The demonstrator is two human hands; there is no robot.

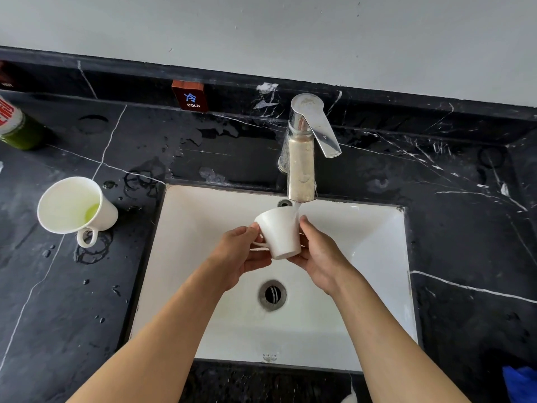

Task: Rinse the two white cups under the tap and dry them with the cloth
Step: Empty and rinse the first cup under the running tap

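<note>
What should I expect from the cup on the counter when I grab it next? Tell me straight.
The cup on the counter is probably rigid and breakable, since it looks like glazed ceramic. It holds some greenish liquid, so tilting it would likely spill that. Droplets dot the black counter around it, so its base may be wet and slippery; the handle faces you, offering the surer grip.

Two white cups are counted: one cup (280, 232) held between the hands, another cup (76, 206) left of them. One tap (303, 158), one drain (272, 295), one bottle (14, 125) are seen.
</note>
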